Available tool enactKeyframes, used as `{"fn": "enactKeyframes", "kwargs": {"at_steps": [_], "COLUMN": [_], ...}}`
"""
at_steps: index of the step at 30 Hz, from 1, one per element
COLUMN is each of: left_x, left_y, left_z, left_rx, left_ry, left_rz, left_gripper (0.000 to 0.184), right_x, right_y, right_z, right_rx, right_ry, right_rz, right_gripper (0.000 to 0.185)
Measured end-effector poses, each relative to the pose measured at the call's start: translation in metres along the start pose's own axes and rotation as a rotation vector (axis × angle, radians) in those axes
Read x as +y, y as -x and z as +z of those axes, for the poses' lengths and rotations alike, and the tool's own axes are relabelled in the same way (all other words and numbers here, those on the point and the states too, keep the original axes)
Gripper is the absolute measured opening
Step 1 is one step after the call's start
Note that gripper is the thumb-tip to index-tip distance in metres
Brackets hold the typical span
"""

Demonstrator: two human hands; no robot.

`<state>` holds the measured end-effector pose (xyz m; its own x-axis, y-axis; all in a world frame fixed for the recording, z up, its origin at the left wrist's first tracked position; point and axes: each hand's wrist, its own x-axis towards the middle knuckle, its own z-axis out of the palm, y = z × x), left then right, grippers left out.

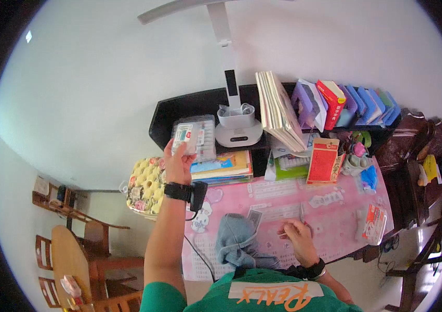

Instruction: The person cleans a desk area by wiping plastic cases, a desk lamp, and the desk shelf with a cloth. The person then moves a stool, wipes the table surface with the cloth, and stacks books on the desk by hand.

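My left hand [179,158] is closed on the near edge of a clear plastic case [185,136] at the left end of the black shelf. A second clear case with a row of compartments [208,139] lies beside and partly under it. Low over the pink desk mat [278,200], my right hand [296,235] has its fingers bent and loosely apart, with nothing seen in them. Left of that hand lies a crumpled grey-blue cloth item [236,242].
A white desk lamp [238,132] rises mid-shelf. Leaning books [281,112], purple and blue holders [371,104] and a red box [323,161] stand to the right. A yellow floral cushion [147,187] is at the left, a wooden table [67,265] lower left.
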<state>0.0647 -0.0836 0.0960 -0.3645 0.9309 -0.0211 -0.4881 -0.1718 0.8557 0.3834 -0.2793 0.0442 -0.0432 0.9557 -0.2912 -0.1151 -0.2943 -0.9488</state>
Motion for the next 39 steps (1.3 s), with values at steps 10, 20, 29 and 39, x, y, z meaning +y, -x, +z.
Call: {"fn": "enactKeyframes", "kwargs": {"at_steps": [10,20,29,39], "left_x": [-0.109,-0.145,-0.165,-0.185], "left_y": [0.028,0.012,0.01,-0.015], "left_z": [0.065,0.126,0.126,0.118], "left_rx": [0.045,0.51,0.324,0.141], "left_ry": [0.309,0.299,0.114,0.221], "left_rz": [-0.258,-0.085,-0.295,-0.214], "left_gripper": [0.032,0.046,0.046,0.022], "right_x": [0.018,0.026,0.029,0.033], "right_y": [0.007,0.017,0.014,0.007], "right_z": [-0.011,-0.025,-0.033,-0.041], "right_rx": [0.034,0.063,0.032,-0.009], "right_ry": [-0.041,-0.049,-0.085,-0.062], "right_rz": [0.021,0.053,0.08,0.083], "right_gripper": [0.023,0.025,0.022,0.024]}}
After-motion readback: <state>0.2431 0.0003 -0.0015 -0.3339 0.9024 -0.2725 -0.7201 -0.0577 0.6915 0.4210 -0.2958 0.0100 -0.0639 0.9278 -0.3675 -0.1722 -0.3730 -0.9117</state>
